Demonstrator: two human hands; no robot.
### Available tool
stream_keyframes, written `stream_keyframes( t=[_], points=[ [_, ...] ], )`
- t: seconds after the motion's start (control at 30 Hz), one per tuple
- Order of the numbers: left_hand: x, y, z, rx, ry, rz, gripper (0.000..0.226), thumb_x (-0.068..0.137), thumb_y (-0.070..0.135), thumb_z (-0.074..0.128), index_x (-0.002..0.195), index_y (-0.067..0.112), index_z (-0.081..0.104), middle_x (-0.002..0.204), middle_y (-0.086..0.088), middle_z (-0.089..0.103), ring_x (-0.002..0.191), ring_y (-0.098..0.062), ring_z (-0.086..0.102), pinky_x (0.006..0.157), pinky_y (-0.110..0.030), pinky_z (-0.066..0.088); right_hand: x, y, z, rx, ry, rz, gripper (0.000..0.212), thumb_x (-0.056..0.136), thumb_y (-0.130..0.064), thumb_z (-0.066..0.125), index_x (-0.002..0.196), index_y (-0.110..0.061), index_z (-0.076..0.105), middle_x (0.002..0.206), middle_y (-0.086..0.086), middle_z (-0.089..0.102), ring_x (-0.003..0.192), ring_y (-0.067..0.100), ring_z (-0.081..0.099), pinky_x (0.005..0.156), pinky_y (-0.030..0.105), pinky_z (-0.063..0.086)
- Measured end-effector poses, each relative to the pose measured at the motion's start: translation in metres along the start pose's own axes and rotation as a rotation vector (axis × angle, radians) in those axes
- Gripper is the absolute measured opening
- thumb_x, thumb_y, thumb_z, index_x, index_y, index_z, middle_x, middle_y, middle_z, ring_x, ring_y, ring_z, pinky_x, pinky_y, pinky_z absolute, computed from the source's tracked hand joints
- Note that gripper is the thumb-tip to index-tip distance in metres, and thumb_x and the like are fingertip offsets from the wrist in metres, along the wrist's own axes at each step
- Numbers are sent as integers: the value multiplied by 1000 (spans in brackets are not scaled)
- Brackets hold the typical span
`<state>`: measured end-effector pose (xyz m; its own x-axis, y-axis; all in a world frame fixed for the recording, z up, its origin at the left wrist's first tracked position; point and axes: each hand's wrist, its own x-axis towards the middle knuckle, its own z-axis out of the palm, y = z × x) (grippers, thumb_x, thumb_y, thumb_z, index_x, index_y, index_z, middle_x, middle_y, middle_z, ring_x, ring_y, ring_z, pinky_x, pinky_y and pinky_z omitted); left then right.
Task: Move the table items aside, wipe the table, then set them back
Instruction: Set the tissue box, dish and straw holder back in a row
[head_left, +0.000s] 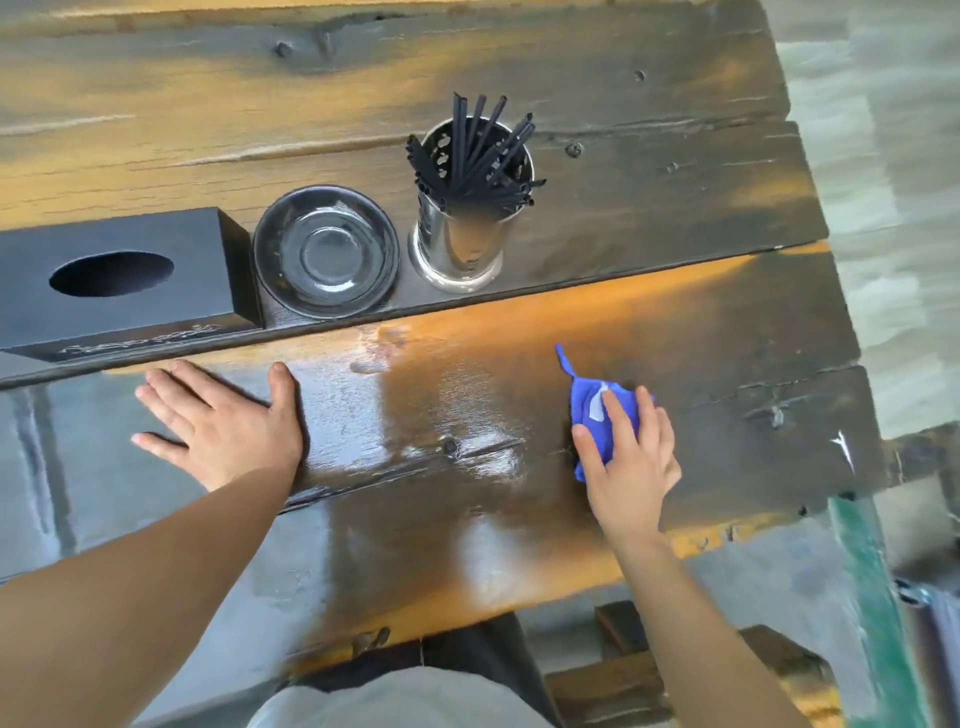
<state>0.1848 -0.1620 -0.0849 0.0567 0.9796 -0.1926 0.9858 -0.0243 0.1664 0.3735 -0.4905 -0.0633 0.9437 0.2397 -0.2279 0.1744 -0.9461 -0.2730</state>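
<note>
Closest to the camera, a bit of pale grey clothing (400, 699) shows at the bottom edge, cut off, with two bare forearms reaching out over the dark, shiny wooden plank table (415, 499). The left hand (228, 423) lies flat on the near plank, fingers spread wide and holding nothing. The right hand (631, 460) is curled over a bunched-up bright blue cloth (597, 410) and presses it onto the same plank, well apart from the left hand; most of the cloth is hidden under the fingers, and one thin corner sticks up toward the far side. The wood between the hands looks wet and glossy. Past a dark gap between planks, three things stand in a row. On the left is a black box with an oval hole in its top (124, 275), cut off by the picture's edge; pale writing on its near side is too blurry to read. Just beside it sits a round dark glass saucer (326, 252). Right of that stands a shiny metal cup (460, 236) full of thin black straws (475, 156). Beyond the table's right end, the floor is blurred.
</note>
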Motion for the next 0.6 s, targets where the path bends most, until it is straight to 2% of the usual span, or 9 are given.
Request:
stream_keyframes(
  t=[0.07, 0.13, 0.27, 0.37, 0.5, 0.6],
  points=[
    [-1, 0, -1, -9, -5, 6, 101, 91, 72, 33, 162, 4, 8, 171, -17, 5, 159, -32, -2, 123, -66, -2, -6, 2, 8, -10, -3, 13, 52, 99, -53, 60, 149, -38, 52, 171, -4, 27, 157, 29, 20, 112, 58, 29],
    [-2, -1, -1, -13, -9, 10, 101, 91, 72, 32, 162, 4, 8, 171, -17, 4, 159, -32, -2, 123, -66, -2, -10, 1, 14, -9, 32, 14, 49, 100, -49, 61, 146, -35, 55, 168, 0, 34, 154, 33, 26, 110, 58, 33],
    [-3, -2, -2, -27, -12, 22, 102, 91, 72, 31, 161, 2, 9, 171, -19, 5, 159, -33, -2, 122, -67, -3, -20, 3, 25, -4, 132, -17, 40, 99, -40, 66, 137, -29, 65, 149, 6, 55, 132, 38, 45, 94, 54, 45],
    [-2, -5, -1, -53, -25, 33, 103, 90, 73, 31, 161, 3, 9, 171, -19, 5, 159, -34, -1, 122, -68, -2, -30, 6, 24, 14, 139, -27, 36, 98, -36, 68, 134, -28, 67, 137, 6, 61, 119, 40, 50, 89, 51, 48],
    [1, -16, -7, -113, -60, 85, 101, 88, 67, 41, 161, 3, 12, 170, -19, 8, 159, -34, 1, 122, -67, -4, -54, 16, 16, 107, 64, 17, 30, 101, -34, 66, 130, -27, 69, 128, 4, 62, 111, 39, 50, 93, 47, 47],
    [6, -32, -18, -147, -106, 162, 92, 86, 57, 51, 158, 5, 25, 169, -17, 15, 158, -33, 7, 123, -64, 0, -80, 34, 12, 197, -13, 113, 31, 102, -36, 62, 130, -26, 69, 127, 3, 62, 111, 36, 51, 95, 29, 33]
  ],
)
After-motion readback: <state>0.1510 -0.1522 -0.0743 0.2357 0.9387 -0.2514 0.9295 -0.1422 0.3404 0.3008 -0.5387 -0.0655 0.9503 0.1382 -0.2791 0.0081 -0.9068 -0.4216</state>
